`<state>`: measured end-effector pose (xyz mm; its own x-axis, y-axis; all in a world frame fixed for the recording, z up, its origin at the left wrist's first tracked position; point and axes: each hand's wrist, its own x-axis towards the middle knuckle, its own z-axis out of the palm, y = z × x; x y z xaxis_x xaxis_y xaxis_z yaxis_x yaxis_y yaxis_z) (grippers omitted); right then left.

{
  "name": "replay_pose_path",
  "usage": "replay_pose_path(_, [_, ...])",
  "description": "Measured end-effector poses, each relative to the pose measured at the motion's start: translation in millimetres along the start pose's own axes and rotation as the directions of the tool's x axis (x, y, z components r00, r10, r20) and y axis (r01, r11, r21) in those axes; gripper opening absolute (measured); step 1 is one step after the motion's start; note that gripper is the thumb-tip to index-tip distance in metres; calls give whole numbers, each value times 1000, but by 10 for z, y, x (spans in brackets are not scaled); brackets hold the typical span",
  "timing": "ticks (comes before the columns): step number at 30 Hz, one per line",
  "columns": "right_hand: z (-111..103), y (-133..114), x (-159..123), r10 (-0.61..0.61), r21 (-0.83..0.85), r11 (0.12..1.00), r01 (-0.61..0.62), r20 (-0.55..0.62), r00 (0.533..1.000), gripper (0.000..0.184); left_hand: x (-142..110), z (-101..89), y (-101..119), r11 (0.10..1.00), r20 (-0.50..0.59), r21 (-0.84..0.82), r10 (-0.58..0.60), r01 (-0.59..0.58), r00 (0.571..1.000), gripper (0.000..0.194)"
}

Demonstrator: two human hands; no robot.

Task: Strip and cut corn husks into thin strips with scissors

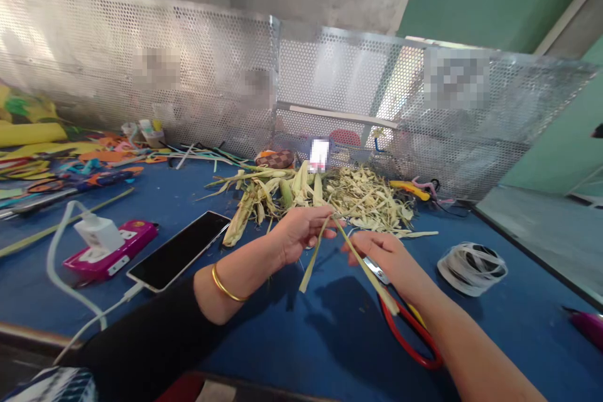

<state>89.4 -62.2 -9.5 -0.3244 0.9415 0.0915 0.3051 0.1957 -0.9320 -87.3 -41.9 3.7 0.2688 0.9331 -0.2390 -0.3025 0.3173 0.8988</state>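
My left hand [301,232] is closed, its fingertips pinching a pale strip of corn husk [311,264] that is bent over at the top. Both ends of the strip hang down in a narrow upside-down V. Just to the right, my right hand [384,257] has its fingers curled and pinched at the strip's longer right end. Scissors [407,339] with red and yellow handles lie below my right hand, which partly covers them. Behind both hands is a heap of corn husks [299,185], with a pile of shredded husk pieces [370,198] beside it.
A phone [181,251] on a charging cable and a magenta power strip [115,254] lie at left. A roll of whitish strip [472,269] sits at right. Coloured scraps [98,151] spread along the far left. A perforated metal partition [211,75] closes the table's back.
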Motion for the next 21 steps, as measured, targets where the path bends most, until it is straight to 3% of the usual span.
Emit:
replay_pose_path(4, [22,57,69,114,371,928,-45,-166,980,39,-17,14,-47,994,34,106,-29,25,999,31])
replay_pose_path(9, [118,112,99,96,444,895,40,-279,955,35,-25,48,-160,955,74,289,49,-69,996,28])
replay_pose_path(13, [157,177,140,58,370,924,100,-393,918,36,-23,72,-202,935,115,336,76,-111,990,26])
replay_pose_path(16, [120,202,151,49,269,961,59,-379,924,40,-26,80,-195,924,82,361,100,-123,992,24])
replay_pose_path(19, [30,158,100,-45,-91,996,9,-402,915,49,-48,85,-162,910,46,389,136,-143,990,21])
replay_pose_path(21, [-24,98,54,-242,-369,928,49,-495,834,47,-74,93,-142,896,66,413,152,-166,986,22])
